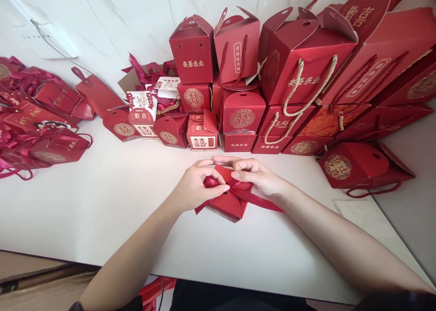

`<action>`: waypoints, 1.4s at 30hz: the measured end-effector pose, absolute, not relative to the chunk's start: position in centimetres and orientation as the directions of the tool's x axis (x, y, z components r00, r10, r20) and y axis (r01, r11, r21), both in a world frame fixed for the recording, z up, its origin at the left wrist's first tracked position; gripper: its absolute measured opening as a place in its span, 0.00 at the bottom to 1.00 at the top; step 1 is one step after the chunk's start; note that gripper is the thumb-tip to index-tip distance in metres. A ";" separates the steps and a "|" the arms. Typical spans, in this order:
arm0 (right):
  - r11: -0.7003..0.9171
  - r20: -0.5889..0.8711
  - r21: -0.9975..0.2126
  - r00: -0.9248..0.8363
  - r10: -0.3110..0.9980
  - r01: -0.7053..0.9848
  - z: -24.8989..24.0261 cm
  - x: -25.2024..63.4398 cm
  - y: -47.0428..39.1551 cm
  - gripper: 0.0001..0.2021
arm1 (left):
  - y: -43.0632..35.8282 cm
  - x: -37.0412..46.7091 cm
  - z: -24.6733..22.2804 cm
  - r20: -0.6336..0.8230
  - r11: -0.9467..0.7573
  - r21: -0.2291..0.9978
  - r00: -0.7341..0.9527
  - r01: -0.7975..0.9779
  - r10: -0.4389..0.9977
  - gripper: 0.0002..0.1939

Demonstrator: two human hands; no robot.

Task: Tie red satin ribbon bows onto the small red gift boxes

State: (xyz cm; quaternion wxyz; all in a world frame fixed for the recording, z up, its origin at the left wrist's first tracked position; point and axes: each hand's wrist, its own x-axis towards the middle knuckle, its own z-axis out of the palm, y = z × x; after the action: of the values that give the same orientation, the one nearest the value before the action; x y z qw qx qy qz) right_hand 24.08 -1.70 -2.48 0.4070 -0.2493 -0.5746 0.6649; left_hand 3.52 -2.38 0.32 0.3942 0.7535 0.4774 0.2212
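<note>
A red gift box [226,206] sits on the white table in front of me, turned with one corner toward me. Dark red satin ribbon [243,193] crosses its top in a bow, and one long tail trails off to the right. My left hand [197,186] pinches a loop of the bow on the left side, thumb and forefinger meeting near the knot. On the right side, my right hand [254,175] has its fingers bent and its thumb against the ribbon's other loop. Both hands partly cover the box top and the knot.
Stacked red gift boxes [243,113] line the tiled wall, some with gold rope handles [299,93]. Ribbon-tied boxes [57,147] crowd the left side. A single red box [357,165] lies at right by the side wall. The white table's [112,211] front edge runs near my body.
</note>
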 end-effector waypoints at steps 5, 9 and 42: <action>-0.062 0.143 -0.932 -0.522 0.841 -0.356 -3.1 23.8 -1.8 0.16 | -2.4 3.7 0.5 -0.016 -0.265 0.813 0.474 0.519 0.880 0.06; -0.109 0.118 -0.907 -0.492 0.863 -0.407 -3.4 23.7 -1.9 0.17 | -2.5 3.7 0.6 -0.002 -0.280 0.817 0.488 0.504 0.873 0.07; 0.197 0.152 -0.980 -0.680 0.717 -0.012 -1.5 26.2 -0.3 0.17 | 0.0 0.8 0.1 -0.001 -0.187 0.964 0.708 0.188 0.706 0.11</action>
State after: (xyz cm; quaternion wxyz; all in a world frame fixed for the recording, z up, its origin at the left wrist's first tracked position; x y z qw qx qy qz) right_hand 26.18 -0.35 -1.51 0.3127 -0.2491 -0.7078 0.5824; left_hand 0.82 -0.02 0.15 0.5606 0.7348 0.3040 0.2311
